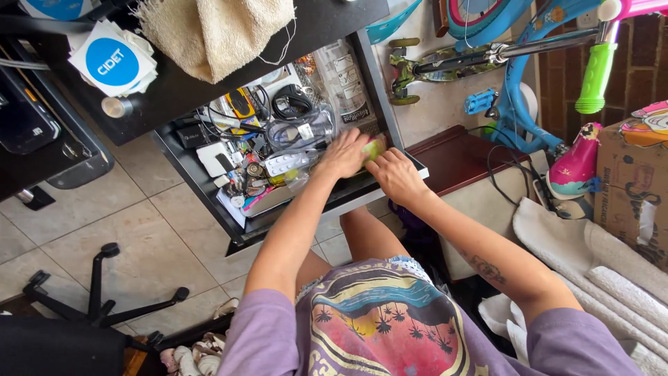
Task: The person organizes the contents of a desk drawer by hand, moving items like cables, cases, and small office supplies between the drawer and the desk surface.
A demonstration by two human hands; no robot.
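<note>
— Purple sleeves and the printed shirt (386, 327) sit closest under my chin. What's off to the left?

— Swivel-chair base (97, 296) on the tiled floor, then the black desk with a stack of round-printed cards (115, 59) and a nubbly beige towel (219, 31) drooping over its edge.

— And the open drawer (240, 233)?

— Crammed: coiled black cables (289, 104), a foil blister pack (284, 164), small chargers, all loose because nothing divides it.

— Your 2 hands?

— Both at the drawer's right front corner. My left hand (344, 153) lies fingers together, curled over a small yellow-green object (374, 148), soft-looking, maybe sponge; I can't tell. My right hand (398, 175) rests knuckles up just beside it, fingers bent and touching it from the near side, so the thing is pinned between them.

— Further right?

— Dark red lid (456, 157), a blue child's bicycle (518, 76) with a green grip, rolled white towels (612, 271).
</note>
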